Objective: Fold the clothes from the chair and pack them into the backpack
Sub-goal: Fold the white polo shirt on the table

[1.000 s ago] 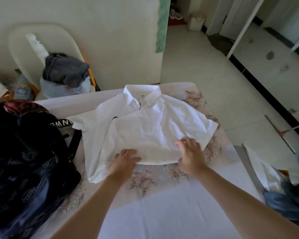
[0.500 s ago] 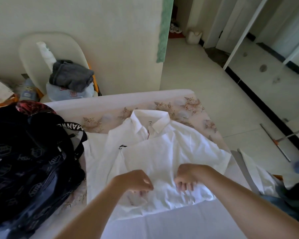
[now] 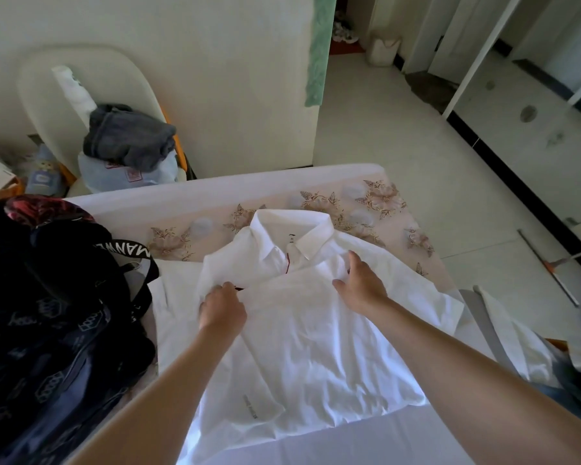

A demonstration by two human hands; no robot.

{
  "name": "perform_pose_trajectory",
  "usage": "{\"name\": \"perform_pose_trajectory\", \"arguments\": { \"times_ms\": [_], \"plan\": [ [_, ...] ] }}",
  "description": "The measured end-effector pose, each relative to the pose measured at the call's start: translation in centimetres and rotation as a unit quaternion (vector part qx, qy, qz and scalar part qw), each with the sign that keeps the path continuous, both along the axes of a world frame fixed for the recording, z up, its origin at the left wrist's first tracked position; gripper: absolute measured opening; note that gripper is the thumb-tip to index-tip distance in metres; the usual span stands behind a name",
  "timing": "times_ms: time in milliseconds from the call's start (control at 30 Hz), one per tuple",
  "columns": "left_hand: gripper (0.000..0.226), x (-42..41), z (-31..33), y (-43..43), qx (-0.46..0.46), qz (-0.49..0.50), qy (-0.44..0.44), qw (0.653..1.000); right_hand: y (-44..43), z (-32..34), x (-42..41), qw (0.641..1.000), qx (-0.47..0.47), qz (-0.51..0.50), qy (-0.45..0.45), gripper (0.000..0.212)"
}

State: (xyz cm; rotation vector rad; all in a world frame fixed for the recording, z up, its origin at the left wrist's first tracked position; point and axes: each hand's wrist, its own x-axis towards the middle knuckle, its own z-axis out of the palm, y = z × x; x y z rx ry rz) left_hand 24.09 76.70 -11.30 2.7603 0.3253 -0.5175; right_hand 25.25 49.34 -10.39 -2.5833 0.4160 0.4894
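Curled fingers (image 3: 223,290) of the left hand (image 3: 222,312) close on the folded-over edge of the white shirt (image 3: 309,347), pinching the cloth at the shirt's 10 o'clock side, knuckles up. On the right hand (image 3: 361,288) the fingers (image 3: 353,260) are nearly straight and spread, lying flat on the same folded edge at 12 o'clock, just below the collar (image 3: 292,233), with the thumb stretched out to the left; they press and grasp nothing. The shirt lies front up on the table (image 3: 366,203), collar toward 12 o'clock, its lower part doubled up over the chest and one short sleeve spread toward 3 o'clock. At 9 o'clock, touching the shirt's left edge, stands the dark backpack (image 3: 47,313) with a pale hexagon print and a strap bearing white letters; a reddish patterned piece shows at its top, and what else is inside cannot be told. At 11 o'clock, beyond the table, the pale chair (image 3: 91,78) holds a grey garment (image 3: 128,135) heaped on a light blue bundle (image 3: 114,172), with a white roll (image 3: 73,85) leaning against the chair back. More white and blue cloth (image 3: 530,350) lies at 4 o'clock, off the table's edge.
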Motion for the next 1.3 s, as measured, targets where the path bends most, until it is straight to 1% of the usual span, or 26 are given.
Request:
{"name": "perform_pose_trajectory", "arguments": {
  "times_ms": [33,100,133,200,233,267,300,367,433,467,533,567,600,667,733,767,800,867,900,933,1000,1033,1100,1167,1233,1300],
  "plan": [
    [0.035,0.4,0.0,0.2,-0.017,0.01,0.005,1.0,-0.1,-0.3,0.5,1.0,-0.003,-0.011,0.002,0.052],
    [0.04,1.4,0.5,0.4,-0.055,0.025,0.004,0.998,-0.3,-0.5,1.1,0.999,0.0,-0.03,-0.02,0.016],
    [0.04,1.9,0.9,0.5,-0.069,0.027,-0.005,0.997,-0.4,-0.6,1.3,0.998,0.019,-0.046,-0.043,0.013],
    [0.036,3.5,2.0,0.4,-0.082,0.017,-0.027,0.996,-0.8,-0.4,1.4,0.983,0.104,-0.108,-0.102,0.014],
    [0.035,4.6,2.7,0.2,-0.082,0.005,-0.042,0.996,-1.1,0.0,1.4,0.97,0.145,-0.144,-0.132,0.011],
    [0.034,5.8,3.6,0.0,-0.082,-0.008,-0.059,0.995,-1.4,0.5,1.4,0.958,0.167,-0.171,-0.158,0.007],
    [0.035,7.1,4.4,-0.3,-0.086,-0.022,-0.08,0.993,-1.8,0.8,1.7,0.95,0.168,-0.191,-0.183,0.005],
    [0.033,9.9,5.8,-1.0,-0.11,-0.049,-0.143,0.982,-2.5,1.3,2.8,0.941,0.126,-0.227,-0.216,0.009],
    [0.027,12.1,6.7,-1.9,-0.133,-0.05,-0.206,0.968,-3.3,1.3,4.3,0.937,0.083,-0.261,-0.218,0.023],
    [0.026,12.6,6.9,-2.5,-0.133,-0.05,-0.22,0.965,-3.6,1.2,4.8,0.941,0.055,-0.264,-0.202,0.035],
    [0.031,12.2,6.7,-3.5,-0.143,-0.057,-0.205,0.967,-3.6,0.8,4.7,0.965,-0.04,-0.215,-0.146,0.065],
    [0.033,11.2,6.2,-3.8,-0.16,-0.069,-0.184,0.967,-3.3,0.5,4.2,0.973,-0.079,-0.173,-0.134,0.073],
    [0.034,9.8,5.4,-3.8,-0.174,-0.091,-0.164,0.967,-2.8,0.1,3.6,0.977,-0.104,-0.122,-0.14,0.076],
    [0.029,6.3,3.5,-3.1,-0.171,-0.166,-0.145,0.96,-1.4,-0.7,2.0,0.978,-0.112,0.003,-0.174,0.072],
    [0.024,2.9,1.6,-1.5,-0.138,-0.243,-0.141,0.95,0.3,-1.5,0.6,0.962,-0.09,0.13,-0.223,0.063],
    [0.031,1.4,0.9,-0.7,-0.115,-0.278,-0.129,0.945,1.2,-1.9,0.1,0.95,-0.077,0.182,-0.24,0.059],
    [0.043,0.1,0.3,0.0,-0.086,-0.308,-0.104,0.942,2.1,-2.1,-0.3,0.941,-0.063,0.224,-0.244,0.055],
    [0.061,-1.7,-0.6,0.9,-0.018,-0.341,-0.07,0.937,4.1,-2.5,-0.5,0.932,-0.037,0.286,-0.219,0.051],
    [0.06,-2.2,-1.0,1.2,-0.006,-0.335,-0.08,0.939,5.0,-2.6,-0.4,0.931,-0.031,0.304,-0.201,0.05],
    [0.051,-2.5,-1.3,1.5,-0.012,-0.321,-0.111,0.94,5.8,-2.8,-0.1,0.931,-0.032,0.312,-0.186,0.048],
    [0.025,-2.4,-1.2,1.9,-0.049,-0.276,-0.167,0.945,6.8,-2.6,0.9,0.935,-0.049,0.303,-0.179,0.044],
    [0.021,-2.1,-0.8,2.1,-0.079,-0.242,-0.18,0.95,7.2,-2.3,1.6,0.937,-0.06,0.291,-0.185,0.04],
    [0.021,-1.2,0.6,2.5,-0.145,-0.15,-0.179,0.962,7.6,-1.4,3.6,0.943,-0.08,0.259,-0.194,0.037],
    [0.023,-0.1,2.3,2.9,-0.2,-0.055,-0.16,0.965,7.8,-0.5,5.9,0.95,-0.098,0.234,-0.182,0.038],
    [0.027,1.0,3.7,3.5,-0.21,-0.001,-0.136,0.968,7.7,0.2,8.1,0.953,-0.124,0.235,-0.148,0.043],
    [0.033,1.9,4.9,4.1,-0.215,0.019,-0.106,0.971,7.8,0.4,9.7,0.953,-0.133,0.255,-0.09,0.052]
  ]
}}
